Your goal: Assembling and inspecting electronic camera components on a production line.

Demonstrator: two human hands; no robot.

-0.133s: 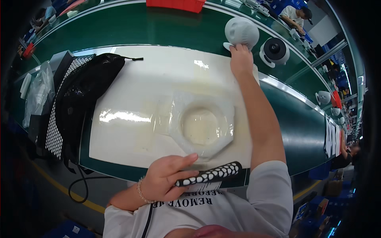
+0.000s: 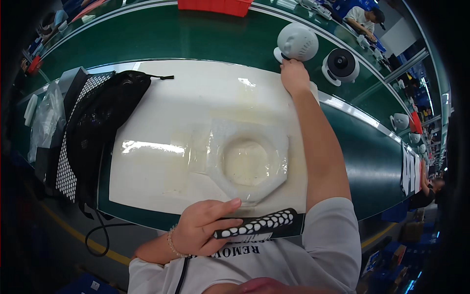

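At the far right, my right hand [image 2: 295,77] is closed at the lower part of a white round-headed device [image 2: 297,42] with slots in its shell. Its fingertips are partly hidden there. A similar white device with a dark round front [image 2: 341,63] stands just to the right. Close to my body, my left hand [image 2: 205,226] grips a black bar-shaped piece with a white honeycomb pattern [image 2: 262,223], its index finger stretched out along it. Beyond that hand, a ring-shaped pad wrapped in clear tape [image 2: 215,169] lies on the white board [image 2: 147,176].
On the left are a black mesh-sided bag [image 2: 110,100] and crumpled clear plastic [image 2: 46,120]. A red bin [image 2: 215,6] stands at the far edge of the green belt [image 2: 147,36]. Another person [image 2: 364,22] works at the far right; a cable [image 2: 105,230] hangs low at left.
The white device my right hand holds has turned slightly, and that hand sits a little lower and to the left. My left hand has shifted slightly nearer to me with the patterned piece.
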